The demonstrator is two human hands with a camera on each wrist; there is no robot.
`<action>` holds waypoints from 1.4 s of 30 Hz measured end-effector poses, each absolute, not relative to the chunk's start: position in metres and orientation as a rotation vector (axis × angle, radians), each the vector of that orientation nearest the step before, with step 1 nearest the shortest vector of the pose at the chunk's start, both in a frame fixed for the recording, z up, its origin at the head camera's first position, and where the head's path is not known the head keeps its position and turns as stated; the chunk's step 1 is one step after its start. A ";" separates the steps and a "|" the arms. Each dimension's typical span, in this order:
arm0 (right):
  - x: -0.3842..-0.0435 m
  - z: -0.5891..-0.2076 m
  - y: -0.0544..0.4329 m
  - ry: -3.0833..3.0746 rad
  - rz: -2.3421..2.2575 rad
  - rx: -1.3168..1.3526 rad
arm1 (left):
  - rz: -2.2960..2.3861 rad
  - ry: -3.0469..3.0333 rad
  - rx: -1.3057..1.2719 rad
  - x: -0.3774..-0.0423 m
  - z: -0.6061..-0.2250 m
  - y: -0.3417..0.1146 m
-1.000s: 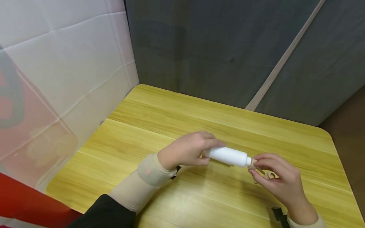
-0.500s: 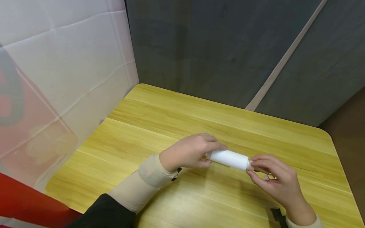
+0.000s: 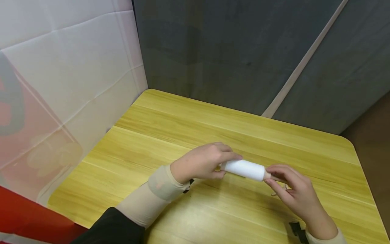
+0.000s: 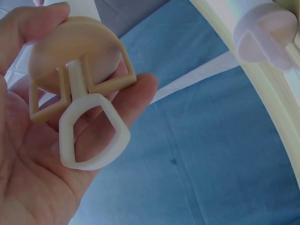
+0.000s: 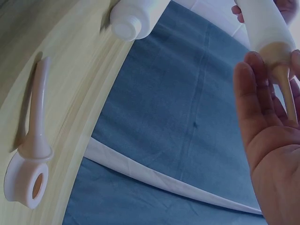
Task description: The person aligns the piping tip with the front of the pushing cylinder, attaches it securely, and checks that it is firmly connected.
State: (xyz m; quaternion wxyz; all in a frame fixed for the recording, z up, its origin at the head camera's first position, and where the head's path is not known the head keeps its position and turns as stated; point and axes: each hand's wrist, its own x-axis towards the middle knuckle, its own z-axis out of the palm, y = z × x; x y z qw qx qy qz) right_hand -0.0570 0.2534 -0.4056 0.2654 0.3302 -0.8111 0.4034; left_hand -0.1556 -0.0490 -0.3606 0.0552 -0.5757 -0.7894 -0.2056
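Note:
My left hand (image 3: 207, 162) grips the rear of a large white syringe-like barrel (image 3: 245, 169), held level above the table. In the left wrist view, that end bears a round tan flange (image 4: 75, 47) with side loops and a white ring handle (image 4: 67, 136). At the front end, my right hand (image 3: 295, 189) pinches a tan nozzle (image 3: 267, 175) between thumb and fingers. The right wrist view shows the nozzle's wide base against the barrel and its thin tip (image 5: 287, 93) pointing back over the palm.
On the wooden table (image 3: 152, 135) lies a second, ringed nozzle piece (image 5: 36, 103), mostly hidden by my right hand in the head view. Another white barrel (image 5: 145, 16) lies there too, largely behind the held one. A dark curtain (image 3: 213, 51) and pale cloth (image 3: 76, 67) border the table.
A second ago the barrel's white neck showed; the tan nozzle now covers it, flush with the barrel. My right fingers have shifted slightly around the nozzle; my left hand has barely moved.

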 end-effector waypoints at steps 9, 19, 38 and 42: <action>-0.053 -0.405 0.257 -2.410 1.069 0.781 | -0.608 -2.355 -1.747 -0.155 -0.364 -0.046; -0.055 -0.405 0.257 -2.273 1.138 0.834 | -0.668 -2.343 -1.750 -0.156 -0.365 -0.044; -0.062 -0.394 0.244 -1.855 1.101 1.110 | -0.791 -2.369 -1.891 -0.159 -0.361 -0.048; -0.065 -0.393 0.239 -1.751 1.108 1.196 | -0.845 -2.378 -1.928 -0.162 -0.362 -0.050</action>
